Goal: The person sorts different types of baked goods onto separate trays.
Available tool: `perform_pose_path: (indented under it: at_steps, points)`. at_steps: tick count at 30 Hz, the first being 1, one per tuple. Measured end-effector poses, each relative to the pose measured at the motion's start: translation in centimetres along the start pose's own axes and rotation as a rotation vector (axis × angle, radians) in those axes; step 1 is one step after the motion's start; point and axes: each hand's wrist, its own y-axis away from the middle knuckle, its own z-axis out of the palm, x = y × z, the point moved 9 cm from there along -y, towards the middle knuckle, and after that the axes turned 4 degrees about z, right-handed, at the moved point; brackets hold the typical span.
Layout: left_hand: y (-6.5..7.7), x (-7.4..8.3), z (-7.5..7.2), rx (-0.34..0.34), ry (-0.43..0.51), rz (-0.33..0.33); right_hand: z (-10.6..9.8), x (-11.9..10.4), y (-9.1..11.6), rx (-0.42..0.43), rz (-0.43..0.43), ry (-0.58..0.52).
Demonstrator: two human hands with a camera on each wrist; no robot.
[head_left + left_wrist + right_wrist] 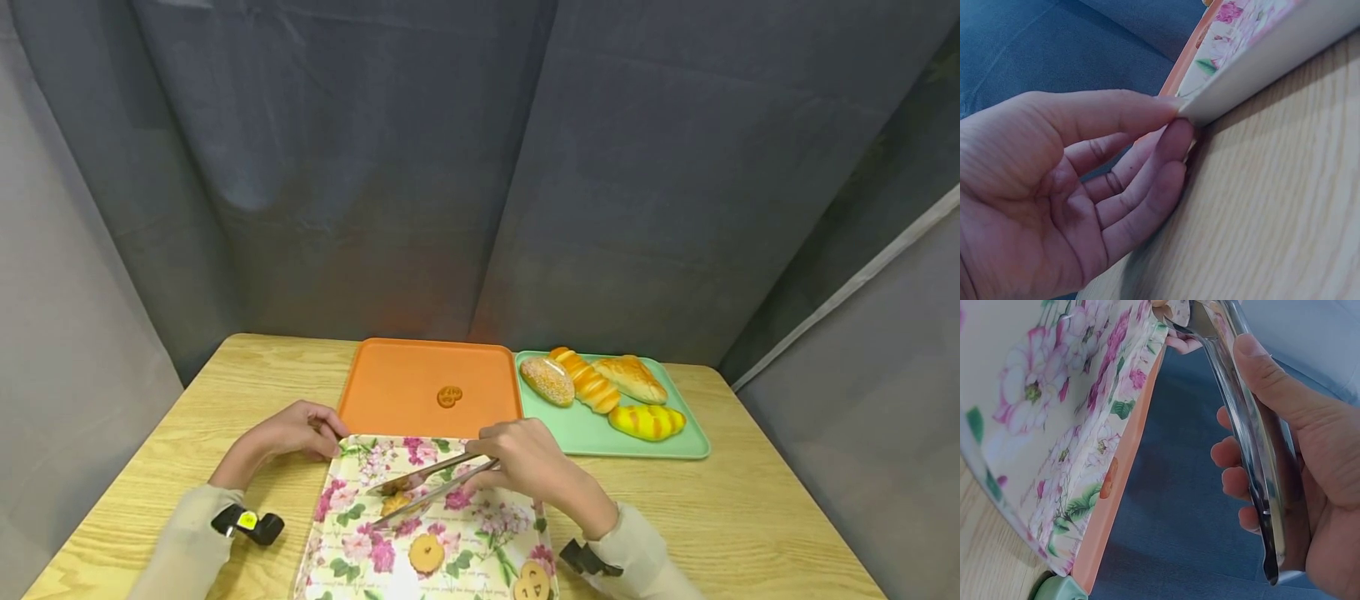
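Note:
My right hand (521,458) grips metal tongs (1250,444) near their hinged end, thumb on one side and fingers on the other. Their arms spread over a floral tray (468,575), with the tips either side of a small golden cookie (396,503). At the tray's far left corner, my left hand (303,429) pinches the rim between thumb and fingers, seen close up in the left wrist view. Nearer the front of the tray lies a round cookie (426,553). A cookie with stamped marks (532,581) lies at its front right corner.
Behind the floral tray is an orange tray (405,367) with a brown cookie (449,397) on it. To the right, a green tray (577,437) bears several breads. Grey curtains (360,167) stand behind and beside the wooden table (750,517).

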Motion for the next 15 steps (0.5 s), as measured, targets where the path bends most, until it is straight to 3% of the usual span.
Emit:
perform_pose_path:
  at_steps: [15]
  points:
    - [0.0, -0.1, -0.1, 0.01, -0.006, -0.009, -1.5, 0.5, -0.1, 0.106, 0.011, 0.064]
